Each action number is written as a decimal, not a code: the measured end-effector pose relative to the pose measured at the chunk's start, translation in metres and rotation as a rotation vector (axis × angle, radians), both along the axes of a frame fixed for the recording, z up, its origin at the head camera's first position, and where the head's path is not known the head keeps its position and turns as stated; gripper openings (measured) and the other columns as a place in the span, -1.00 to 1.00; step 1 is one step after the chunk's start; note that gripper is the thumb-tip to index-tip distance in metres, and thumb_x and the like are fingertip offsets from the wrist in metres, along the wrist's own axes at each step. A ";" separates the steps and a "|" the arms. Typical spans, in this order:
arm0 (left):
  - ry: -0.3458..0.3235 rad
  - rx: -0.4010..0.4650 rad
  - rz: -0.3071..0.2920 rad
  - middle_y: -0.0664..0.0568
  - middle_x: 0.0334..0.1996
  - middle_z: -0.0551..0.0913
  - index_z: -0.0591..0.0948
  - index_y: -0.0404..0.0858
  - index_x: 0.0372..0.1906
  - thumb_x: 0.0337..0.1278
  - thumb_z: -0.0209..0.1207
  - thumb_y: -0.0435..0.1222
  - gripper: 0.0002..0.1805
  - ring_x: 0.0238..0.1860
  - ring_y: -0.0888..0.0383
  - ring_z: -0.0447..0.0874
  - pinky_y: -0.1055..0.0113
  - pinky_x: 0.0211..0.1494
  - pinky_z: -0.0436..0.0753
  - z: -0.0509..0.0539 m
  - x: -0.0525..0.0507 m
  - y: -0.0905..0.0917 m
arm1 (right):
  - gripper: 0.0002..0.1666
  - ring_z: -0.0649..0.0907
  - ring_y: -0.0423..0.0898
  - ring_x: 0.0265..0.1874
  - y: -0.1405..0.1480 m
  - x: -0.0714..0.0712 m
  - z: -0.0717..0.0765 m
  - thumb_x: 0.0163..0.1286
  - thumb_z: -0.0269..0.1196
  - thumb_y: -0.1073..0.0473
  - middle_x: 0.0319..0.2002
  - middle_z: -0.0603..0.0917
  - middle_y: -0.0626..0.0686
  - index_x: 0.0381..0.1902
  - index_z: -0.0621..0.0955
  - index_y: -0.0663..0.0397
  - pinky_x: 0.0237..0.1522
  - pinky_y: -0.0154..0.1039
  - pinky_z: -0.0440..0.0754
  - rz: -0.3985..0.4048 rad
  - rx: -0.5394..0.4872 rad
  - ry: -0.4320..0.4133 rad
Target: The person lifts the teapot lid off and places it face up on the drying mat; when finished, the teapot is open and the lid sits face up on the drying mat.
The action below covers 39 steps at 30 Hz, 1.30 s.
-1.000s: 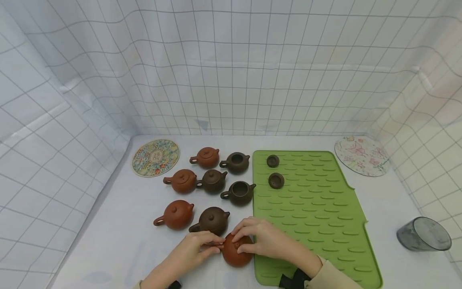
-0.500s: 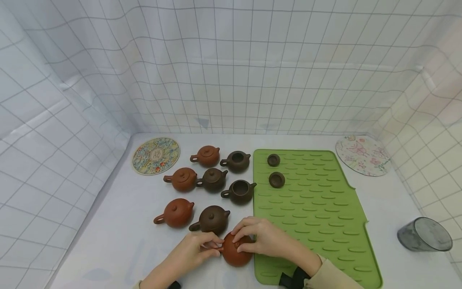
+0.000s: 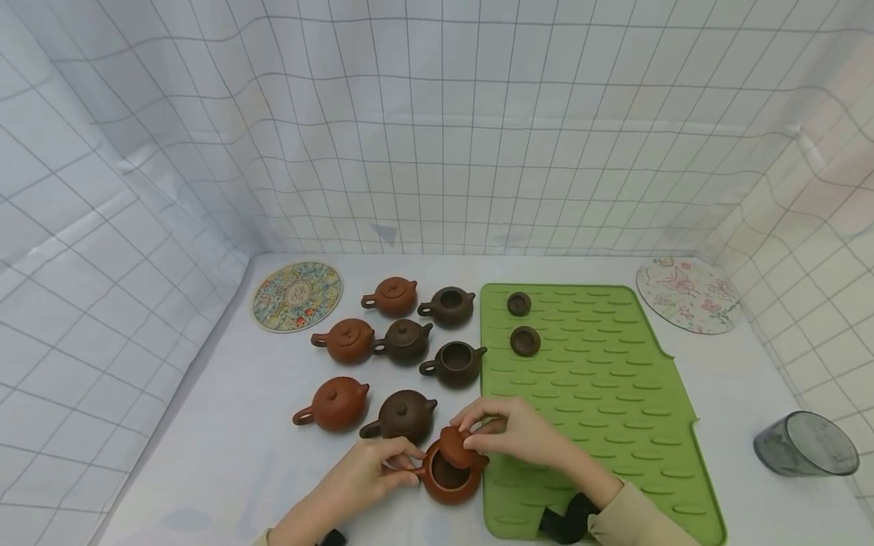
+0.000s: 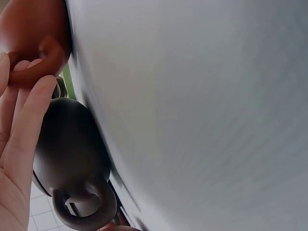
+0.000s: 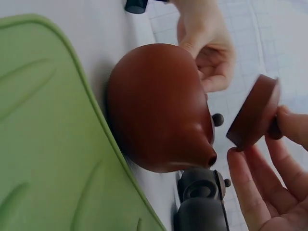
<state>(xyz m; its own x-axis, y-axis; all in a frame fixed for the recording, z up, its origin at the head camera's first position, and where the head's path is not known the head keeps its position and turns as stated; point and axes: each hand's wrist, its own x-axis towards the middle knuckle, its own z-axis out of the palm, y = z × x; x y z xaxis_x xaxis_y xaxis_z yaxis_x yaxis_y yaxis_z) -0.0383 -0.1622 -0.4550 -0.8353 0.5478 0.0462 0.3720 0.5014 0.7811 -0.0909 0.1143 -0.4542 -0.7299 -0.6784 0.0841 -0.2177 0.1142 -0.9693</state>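
Observation:
A reddish-brown teapot (image 3: 447, 494) stands at the front of the table, its round mouth uncovered. My left hand (image 3: 372, 469) pinches its handle (image 4: 36, 72) between thumb and fingers. Just above the opening, my right hand (image 3: 522, 432) pinches the knob of the teapot's lid (image 3: 456, 449), which is tilted. From the right wrist view, the lid (image 5: 256, 113) is apart from the pot body (image 5: 154, 108), and the spout points toward the mat side. Behind the left hand sits a dark brown lidded teapot (image 3: 407, 415), close to the red one.
Several other red and dark teapots, such as an open dark one (image 3: 459, 375), stand in rows behind. Right of them lies a green mat (image 3: 601, 394) bearing two dark lids (image 3: 525, 341). A grey glass (image 3: 806, 447) is at far right. Round patterned mats (image 3: 297, 297) lie at the back corners.
The right hand has lifted the lid off the red teapot, tilting it and moving slightly back and right. The pot's opening now shows. The left hand stays on the handle.

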 end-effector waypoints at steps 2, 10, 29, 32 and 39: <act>0.000 0.002 -0.002 0.14 -0.36 0.75 0.69 -0.12 -0.18 0.03 0.41 -0.30 -0.79 -0.32 0.45 0.65 0.50 -0.28 0.66 0.000 0.000 0.000 | -0.79 0.71 -0.22 -0.05 0.005 -0.003 0.000 0.35 0.32 0.20 0.04 0.68 0.25 -0.15 0.64 0.24 -0.08 -0.30 0.70 -0.040 -0.043 -0.123; -0.023 -0.017 0.007 0.21 -0.41 0.71 0.68 -0.10 -0.15 0.06 0.39 -0.25 -0.77 -0.33 0.46 0.62 0.49 -0.28 0.66 0.002 -0.001 -0.001 | -0.88 0.68 -0.27 -0.10 0.023 -0.013 -0.001 0.46 0.16 0.21 -0.11 0.70 -0.13 -0.13 0.63 0.02 0.03 -0.33 0.65 -0.120 -0.243 -0.489; -0.001 -0.024 -0.007 0.11 -0.19 0.77 0.72 -0.13 -0.07 0.04 0.39 -0.32 -0.71 -0.26 0.47 0.63 0.50 -0.19 0.68 0.001 0.001 0.000 | -0.73 0.67 -0.22 -0.03 0.077 -0.031 -0.006 0.61 -0.04 0.13 -0.03 0.68 -0.13 0.01 0.61 -0.11 0.10 -0.36 0.63 -0.301 -0.432 -0.633; -0.010 -0.026 -0.004 0.10 -0.18 0.77 0.72 -0.12 -0.06 0.04 0.39 -0.32 -0.70 -0.26 0.46 0.63 0.49 -0.19 0.68 0.001 0.001 0.000 | -0.77 0.66 -0.23 -0.02 0.083 -0.034 -0.008 0.58 0.04 0.11 -0.03 0.67 -0.16 0.05 0.59 -0.08 0.12 -0.36 0.61 -0.371 -0.351 -0.609; -0.027 -0.026 -0.003 0.11 -0.17 0.77 0.73 -0.11 -0.06 0.05 0.39 -0.31 -0.71 -0.25 0.46 0.64 0.49 -0.18 0.68 0.002 0.002 0.000 | -0.34 0.65 -0.30 -0.05 0.092 -0.039 -0.018 0.51 0.14 0.02 0.08 0.62 0.00 0.35 0.35 0.40 0.13 -0.34 0.61 -0.507 -0.088 -0.534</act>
<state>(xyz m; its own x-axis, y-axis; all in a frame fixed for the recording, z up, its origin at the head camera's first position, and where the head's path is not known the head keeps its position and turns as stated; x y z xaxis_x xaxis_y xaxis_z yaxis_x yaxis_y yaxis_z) -0.0367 -0.1623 -0.4533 -0.8345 0.5509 0.0093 0.3523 0.5205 0.7778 -0.1294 0.2061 -0.4721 -0.9086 -0.2538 -0.3316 0.3446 -0.0073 -0.9387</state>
